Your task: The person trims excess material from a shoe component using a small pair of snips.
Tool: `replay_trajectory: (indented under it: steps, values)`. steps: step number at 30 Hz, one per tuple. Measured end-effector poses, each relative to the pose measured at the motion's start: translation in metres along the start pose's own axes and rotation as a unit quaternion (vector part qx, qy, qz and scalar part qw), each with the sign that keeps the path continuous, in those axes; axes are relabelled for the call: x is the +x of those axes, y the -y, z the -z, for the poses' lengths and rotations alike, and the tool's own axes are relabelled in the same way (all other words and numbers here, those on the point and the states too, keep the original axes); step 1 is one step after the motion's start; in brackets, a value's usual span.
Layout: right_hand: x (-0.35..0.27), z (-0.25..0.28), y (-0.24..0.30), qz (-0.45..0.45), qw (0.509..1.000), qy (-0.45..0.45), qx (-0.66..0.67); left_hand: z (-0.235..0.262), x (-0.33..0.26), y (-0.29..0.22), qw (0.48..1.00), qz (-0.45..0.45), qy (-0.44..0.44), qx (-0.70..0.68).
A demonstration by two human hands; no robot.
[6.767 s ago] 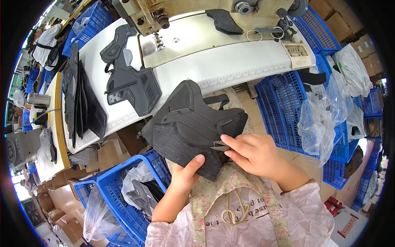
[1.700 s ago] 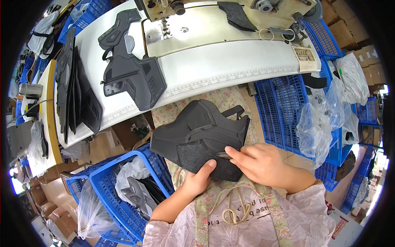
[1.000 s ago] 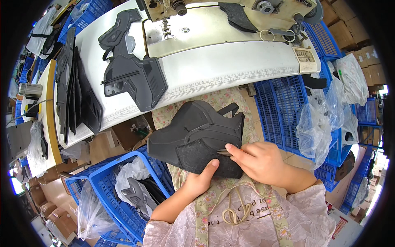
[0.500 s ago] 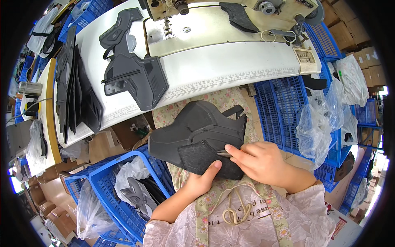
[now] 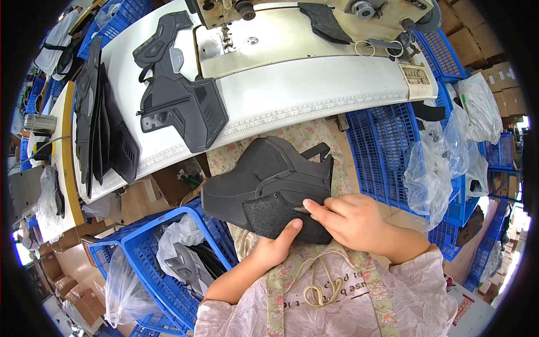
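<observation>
A moulded black padded piece with a strap loop at its far right corner lies over my lap. A fuzzy black patch is stitched on its near side. My left hand grips the near edge, thumb on top, fingers hidden beneath. Just right of that thumb, my right hand is closed on small metal snips; only their slim tips show, pointing left over the patch.
A sewing machine stands on the white table ahead. Similar black pieces lie on the table and stand at its left. Blue crates flank me, one at left holding pieces, others at right with plastic bags.
The tips of the snips show less and look closer together than before. My right hand has shifted slightly left; my left hand keeps its grip on the padded piece.
</observation>
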State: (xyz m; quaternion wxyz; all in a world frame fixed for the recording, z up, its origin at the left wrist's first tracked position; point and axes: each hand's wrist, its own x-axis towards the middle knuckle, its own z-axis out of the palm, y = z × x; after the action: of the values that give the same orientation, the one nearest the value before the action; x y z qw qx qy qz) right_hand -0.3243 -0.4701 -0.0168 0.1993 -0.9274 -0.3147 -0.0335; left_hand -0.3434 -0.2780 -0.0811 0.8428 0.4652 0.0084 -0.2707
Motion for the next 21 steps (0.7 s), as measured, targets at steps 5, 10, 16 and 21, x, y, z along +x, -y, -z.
replay_trajectory:
  steps: [5,10,16,21]
  values:
    - [0.000,0.001,-0.001,-0.011,1.000,0.011,0.022,0.003,-0.001,0.003,1.000,0.006,0.004,-0.005]
    - [-0.002,0.003,-0.003,-0.009,0.999,0.005,0.036,0.007,-0.004,0.002,0.965,0.040,0.010,-0.259]
    - [0.001,0.007,-0.004,-0.036,0.996,-0.010,0.084,0.003,-0.001,-0.007,0.988,0.040,-0.063,-0.134]
    - [0.003,0.011,-0.003,-0.041,0.996,-0.008,0.076,0.001,-0.001,-0.010,0.994,0.023,-0.076,-0.072]
